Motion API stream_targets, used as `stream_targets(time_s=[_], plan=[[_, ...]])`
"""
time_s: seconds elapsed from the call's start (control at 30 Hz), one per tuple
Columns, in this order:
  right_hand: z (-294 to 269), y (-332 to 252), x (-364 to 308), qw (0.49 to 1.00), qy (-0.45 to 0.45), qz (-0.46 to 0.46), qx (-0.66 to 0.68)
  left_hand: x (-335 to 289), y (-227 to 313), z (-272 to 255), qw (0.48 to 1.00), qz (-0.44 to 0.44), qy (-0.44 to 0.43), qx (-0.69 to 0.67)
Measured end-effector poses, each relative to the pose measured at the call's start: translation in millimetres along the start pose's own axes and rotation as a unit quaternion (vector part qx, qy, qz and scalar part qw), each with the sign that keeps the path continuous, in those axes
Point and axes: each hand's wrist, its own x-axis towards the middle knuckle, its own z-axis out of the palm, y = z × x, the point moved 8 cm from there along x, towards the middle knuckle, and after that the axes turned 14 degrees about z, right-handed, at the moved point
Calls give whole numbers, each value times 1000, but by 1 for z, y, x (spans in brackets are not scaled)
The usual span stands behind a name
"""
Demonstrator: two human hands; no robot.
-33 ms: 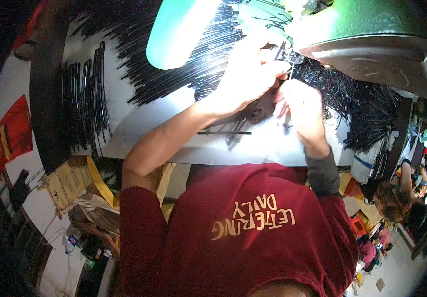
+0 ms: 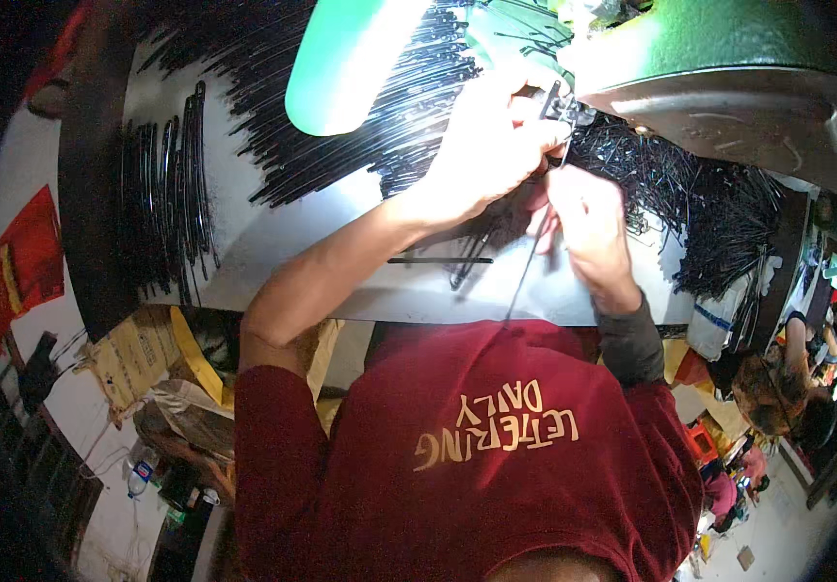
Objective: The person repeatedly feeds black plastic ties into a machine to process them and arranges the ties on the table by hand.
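My left hand [image 2: 491,141] is closed at the small metal clamp-like parts [image 2: 566,109] of a green machine [image 2: 709,39]. Strong glare washes out its fingertips, so what they pinch cannot be made out. Just below and to the right, my right hand [image 2: 585,218] is closed and slightly blurred. A thin black strip [image 2: 525,274] runs down from its fingers toward my shirt. On the white table another dark strip [image 2: 441,260] lies crosswise below my left wrist. Loose black strips [image 2: 472,247] rest beside it, partly in shadow.
Long black strips [image 2: 341,145] cover the far left of the table [image 2: 331,209], with a smaller bundle [image 2: 168,189] at its left. Tangled thin black pieces [image 2: 651,165] heap up on the right under a brown metal cover [image 2: 729,112]. A rounded green part [image 2: 341,78] overhangs the strips. Other people [image 2: 777,388] are far right.
My right hand has shifted slightly downward, and a long thin strip now shows trailing below its fingers. My left hand stays almost where it was.
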Motion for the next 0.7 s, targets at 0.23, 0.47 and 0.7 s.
stream_targets(time_s=[0.23,0.47,0.7], plan=[[12,22,3,997,-14,77,7,3,-3,0,999,-17,28,-8],[12,9,-1,998,5,44,39,7,6,5,999,-30,28,-2],[8,9,7,994,0,66,92,19,3,3,999,-26,24,-1]])
